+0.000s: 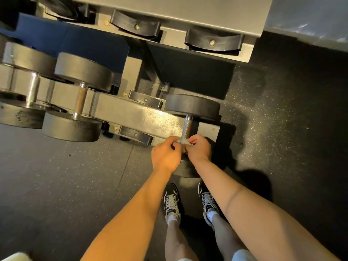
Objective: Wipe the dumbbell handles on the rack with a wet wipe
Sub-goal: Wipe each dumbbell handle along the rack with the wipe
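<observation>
**Steel knurled handle: long axis runs straight away from the hands**

The rightmost dumbbell (192,107) sits on the lower rail of the rack (131,113). Its handle (187,127) runs near-to-far and leans slightly right at the far end. Both hands are at the handle's near end, one on each side and level with each other, so neither is nearer. The left hand (165,157) and right hand (199,149) each pinch an edge of the wet wipe (185,142) with curled fingers; the wipe is draped over the bar there. My read: the bare knurling is all ahead, so stroke forward along the axis toward the far head. The next handle (81,100) is well off to the left, on the left hand's side.
</observation>
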A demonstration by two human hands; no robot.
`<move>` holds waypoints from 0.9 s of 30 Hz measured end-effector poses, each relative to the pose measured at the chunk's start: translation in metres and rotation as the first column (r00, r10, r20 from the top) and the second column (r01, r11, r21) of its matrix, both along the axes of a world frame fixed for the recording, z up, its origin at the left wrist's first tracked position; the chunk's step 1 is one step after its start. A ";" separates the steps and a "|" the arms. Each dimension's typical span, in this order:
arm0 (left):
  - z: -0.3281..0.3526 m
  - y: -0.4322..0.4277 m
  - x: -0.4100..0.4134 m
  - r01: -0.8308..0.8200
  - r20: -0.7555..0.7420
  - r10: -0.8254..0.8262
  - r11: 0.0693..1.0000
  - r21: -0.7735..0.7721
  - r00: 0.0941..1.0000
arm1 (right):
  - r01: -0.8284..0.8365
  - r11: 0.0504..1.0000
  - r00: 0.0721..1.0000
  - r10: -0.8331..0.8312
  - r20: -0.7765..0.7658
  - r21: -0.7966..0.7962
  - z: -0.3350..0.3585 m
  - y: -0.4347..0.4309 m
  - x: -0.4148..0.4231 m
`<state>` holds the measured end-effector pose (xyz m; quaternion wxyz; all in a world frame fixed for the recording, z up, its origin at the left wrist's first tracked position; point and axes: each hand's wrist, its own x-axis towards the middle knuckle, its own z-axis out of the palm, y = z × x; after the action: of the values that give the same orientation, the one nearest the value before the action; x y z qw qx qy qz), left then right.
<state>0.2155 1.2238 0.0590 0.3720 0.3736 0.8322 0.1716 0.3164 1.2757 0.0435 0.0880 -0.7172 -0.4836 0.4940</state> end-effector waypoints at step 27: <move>-0.003 0.007 -0.012 0.239 -0.023 -0.239 0.971 -0.019 0.971 | 0.611 0.789 0.764 -0.565 -0.311 0.067 -0.006 0.040 -0.040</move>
<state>0.2032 1.2310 0.0559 0.3826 0.4703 0.7870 0.1141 0.2768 1.3155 0.0377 0.3636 -0.7474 -0.2555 0.4939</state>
